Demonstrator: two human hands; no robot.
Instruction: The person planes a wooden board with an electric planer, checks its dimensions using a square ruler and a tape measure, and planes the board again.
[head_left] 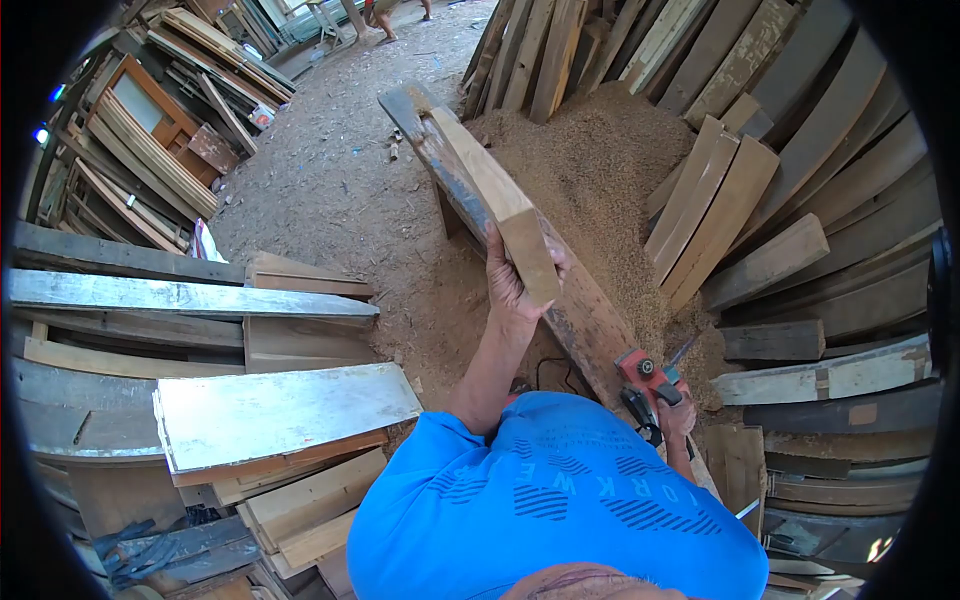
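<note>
My left hand [515,280] grips the near end of a long, thick wooden beam [490,180], with fingers on both sides of it. The beam is tilted, its near end raised, its far end over the far part of a worn plank bench [590,320]. At the near right of the bench, my right hand [677,415] is closed around the handle of a red power planer [640,368]. The planer rests on the bench, apart from the beam. A dark cable [552,362] loops beside the bench.
Stacked boards [800,270] line the right side, above a heap of wood shavings [600,140]. A white-faced board [285,415] tops a pile at left. Doors and frames [150,110] lean at the back left. Another person's legs [382,22] show at the top.
</note>
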